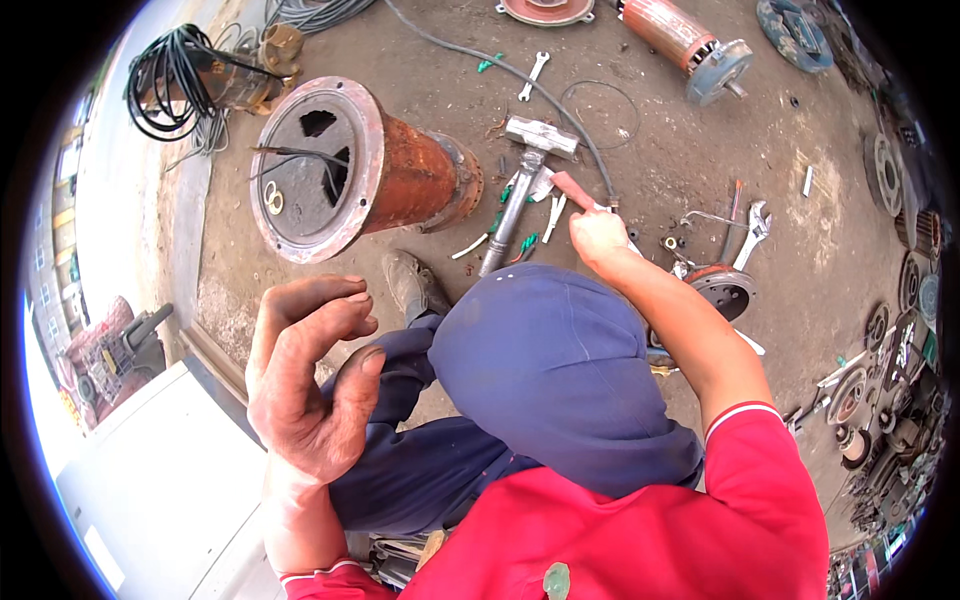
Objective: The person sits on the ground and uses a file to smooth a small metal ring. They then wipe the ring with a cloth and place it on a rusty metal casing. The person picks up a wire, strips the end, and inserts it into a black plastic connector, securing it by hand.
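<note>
My left hand (312, 385) is raised above my left thigh, fingers curled and apart, with nothing in it. My right hand (598, 236) reaches forward past my right knee, closed around a flat reddish-brown bar (572, 190) whose end sticks out; its other end is mostly hidden, so its kind is unclear. Just left of that hand lies a sledgehammer (541, 137) with a pipe-like metal handle. Left of the hammer stands a rusty orange motor housing (408, 175) with a grey flanged end, a broken opening and dark leads coming out.
An open-ended wrench (535, 76) and a grey cable (500, 68) lie ahead. An adjustable wrench (755, 235) leans by a round flanged part (724, 292) at right. A motor rotor (680, 40) lies far right. A white panel (160, 480) stands at my left.
</note>
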`<action>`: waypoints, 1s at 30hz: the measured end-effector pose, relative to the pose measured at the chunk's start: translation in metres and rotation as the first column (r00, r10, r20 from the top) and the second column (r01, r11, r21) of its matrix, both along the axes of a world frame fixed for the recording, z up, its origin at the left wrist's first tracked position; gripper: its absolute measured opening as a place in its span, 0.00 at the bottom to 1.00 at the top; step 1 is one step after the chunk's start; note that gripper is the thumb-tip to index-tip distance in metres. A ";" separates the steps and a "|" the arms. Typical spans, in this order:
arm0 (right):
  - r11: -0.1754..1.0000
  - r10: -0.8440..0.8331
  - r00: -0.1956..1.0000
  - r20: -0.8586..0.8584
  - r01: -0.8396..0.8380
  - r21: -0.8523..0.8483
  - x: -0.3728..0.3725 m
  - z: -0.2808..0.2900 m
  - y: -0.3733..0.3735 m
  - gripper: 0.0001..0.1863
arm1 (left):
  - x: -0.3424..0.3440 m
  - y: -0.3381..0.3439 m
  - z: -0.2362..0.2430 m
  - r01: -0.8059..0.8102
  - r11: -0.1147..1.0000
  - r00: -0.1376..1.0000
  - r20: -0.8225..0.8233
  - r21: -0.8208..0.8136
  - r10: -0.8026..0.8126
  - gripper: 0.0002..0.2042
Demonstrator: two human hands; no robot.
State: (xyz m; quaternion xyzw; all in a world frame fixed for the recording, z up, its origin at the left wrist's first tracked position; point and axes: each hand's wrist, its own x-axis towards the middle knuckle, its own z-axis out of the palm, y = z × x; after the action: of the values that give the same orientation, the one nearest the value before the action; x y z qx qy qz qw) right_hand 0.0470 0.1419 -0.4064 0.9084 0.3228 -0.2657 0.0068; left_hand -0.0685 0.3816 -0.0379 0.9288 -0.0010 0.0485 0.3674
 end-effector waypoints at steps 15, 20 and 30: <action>-0.069 0.133 0.192 -0.972 0.981 0.184 0.020 0.215 0.022 0.06 | 0.011 -0.022 -0.015 -0.025 0.996 0.998 -0.065 -0.085 0.020 0.14; -0.089 0.289 0.392 -0.874 0.920 0.383 -0.003 0.297 0.029 0.06 | 0.026 -0.048 -0.006 0.002 0.996 0.992 0.127 -0.094 0.010 0.15; -0.179 0.264 0.525 -0.809 0.851 0.494 -0.037 0.335 0.026 0.10 | 0.024 -0.062 0.001 -0.063 0.998 0.883 0.464 -0.013 0.062 0.14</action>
State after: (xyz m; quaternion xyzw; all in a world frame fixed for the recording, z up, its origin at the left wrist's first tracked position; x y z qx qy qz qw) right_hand 0.0100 0.1683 -0.0718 0.4546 0.0920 -0.2630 -0.8460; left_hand -0.0443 0.3195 -0.0365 0.8902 -0.0591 0.2810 0.3536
